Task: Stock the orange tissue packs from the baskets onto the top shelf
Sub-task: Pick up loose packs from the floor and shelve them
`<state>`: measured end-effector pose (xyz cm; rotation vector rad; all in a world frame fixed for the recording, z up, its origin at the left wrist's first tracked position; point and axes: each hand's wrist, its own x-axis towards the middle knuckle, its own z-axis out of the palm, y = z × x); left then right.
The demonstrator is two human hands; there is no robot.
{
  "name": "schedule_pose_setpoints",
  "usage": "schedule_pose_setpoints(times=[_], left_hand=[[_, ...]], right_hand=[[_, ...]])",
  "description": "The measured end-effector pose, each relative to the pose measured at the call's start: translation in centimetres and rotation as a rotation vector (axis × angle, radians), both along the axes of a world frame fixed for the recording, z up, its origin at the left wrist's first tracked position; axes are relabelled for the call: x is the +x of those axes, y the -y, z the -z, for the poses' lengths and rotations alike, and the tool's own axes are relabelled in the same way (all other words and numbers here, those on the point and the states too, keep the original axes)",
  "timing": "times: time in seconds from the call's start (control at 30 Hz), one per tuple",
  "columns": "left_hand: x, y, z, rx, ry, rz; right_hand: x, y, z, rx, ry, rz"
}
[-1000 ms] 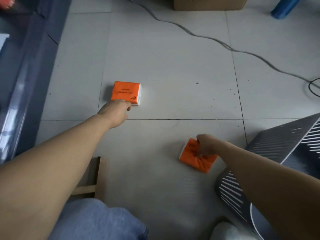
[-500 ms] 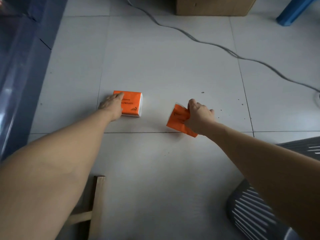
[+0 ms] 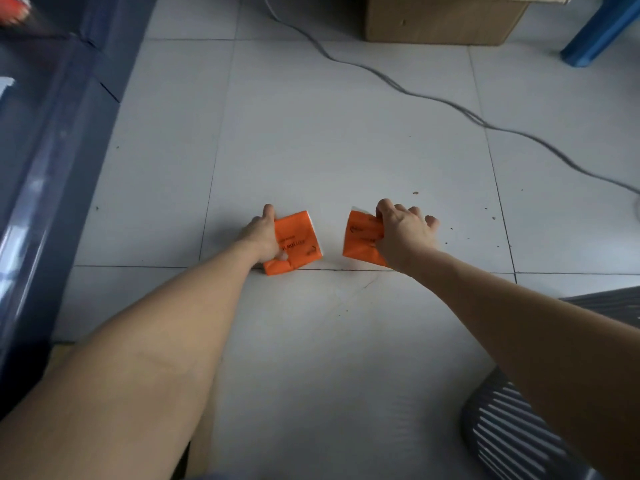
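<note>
Two orange tissue packs are in my hands over the white tiled floor. My left hand [image 3: 261, 237] grips the left orange tissue pack [image 3: 298, 242] by its left edge, thumb on its near face; the pack is tilted. My right hand [image 3: 403, 230] is closed over the right orange tissue pack [image 3: 360, 239], covering its right half. The two packs are apart, a short gap between them. A grey slatted basket [image 3: 512, 434] sits at the lower right, partly behind my right forearm. The top shelf is out of view.
A blue shelf unit's base [image 3: 45, 174] runs along the left edge. A grey cable [image 3: 433, 98] snakes across the floor beyond my hands. A cardboard box [image 3: 440, 19] stands at the top, a blue plastic leg [image 3: 602, 32] at the top right. A wooden piece [image 3: 202, 438] lies under my left arm.
My left hand closed on the left pack and tilted it up off the floor. My right hand carried its pack from beside the basket forward, level with the left pack.
</note>
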<state>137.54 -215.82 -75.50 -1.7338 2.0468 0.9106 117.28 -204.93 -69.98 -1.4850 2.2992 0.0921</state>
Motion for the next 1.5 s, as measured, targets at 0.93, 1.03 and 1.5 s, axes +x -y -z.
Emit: schedule_pose_setpoints(times=[0.93,1.03,1.5], left_hand=[[-4.4,-9.2,-57.5,-0.337,0.029,-0.075],[-2.8,-10.4,-67.2,-0.353,-0.011,-0.153],[8.4,-21.5,-99.0,-0.737,-0.001,-0.331]], right_hand=[[-3.3,-3.8,-55.1,-0.313,-0.035,-0.106],[-2.4,-3.9,-64.2,-0.387,-0.043,-0.150],[8.8,-5.0,-90.8,-0.803,0.120,-0.554]])
